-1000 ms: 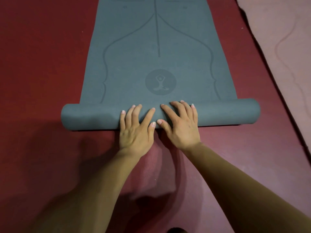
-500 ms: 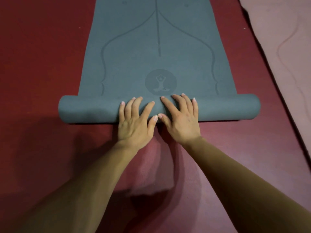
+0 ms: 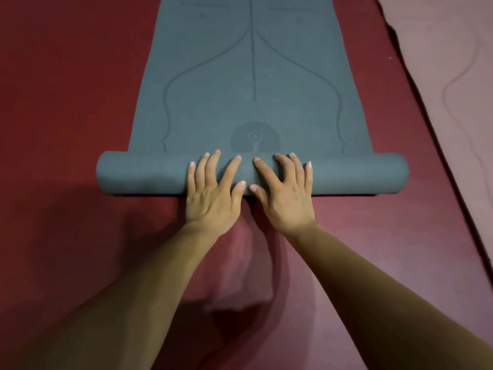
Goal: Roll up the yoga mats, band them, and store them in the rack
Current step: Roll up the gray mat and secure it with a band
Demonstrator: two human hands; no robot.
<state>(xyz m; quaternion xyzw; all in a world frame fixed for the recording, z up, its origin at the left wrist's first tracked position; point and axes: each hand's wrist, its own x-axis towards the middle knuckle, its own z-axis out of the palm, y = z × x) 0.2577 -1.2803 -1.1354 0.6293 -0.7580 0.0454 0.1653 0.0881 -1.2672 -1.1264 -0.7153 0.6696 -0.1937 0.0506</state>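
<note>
Centrally, the roll of the grey yoga mat [image 3: 138, 174] is pressed by the left hand [image 3: 213, 194] and right hand [image 3: 284, 197], fingers seemingly straight, spread.

Count in your view: left hand [image 3: 210, 198] and right hand [image 3: 285, 201], 2 hands; grey mat [image 3: 253, 76], 1; pink mat [image 3: 453, 76], 1.

I've got the slate-grey mat [image 3: 250, 76] lying flat on the red floor [image 3: 66, 102], stretching away from me. Its near end is wound into a tight roll [image 3: 149, 174] lying crosswise, both ends poking out a touch past the flat part. Curved guide lines and a centre line mark its surface, and a round emblem [image 3: 255, 138] sits right against the roll. A pink mat [image 3: 453, 76] lies flat off to the right, apart.
</note>
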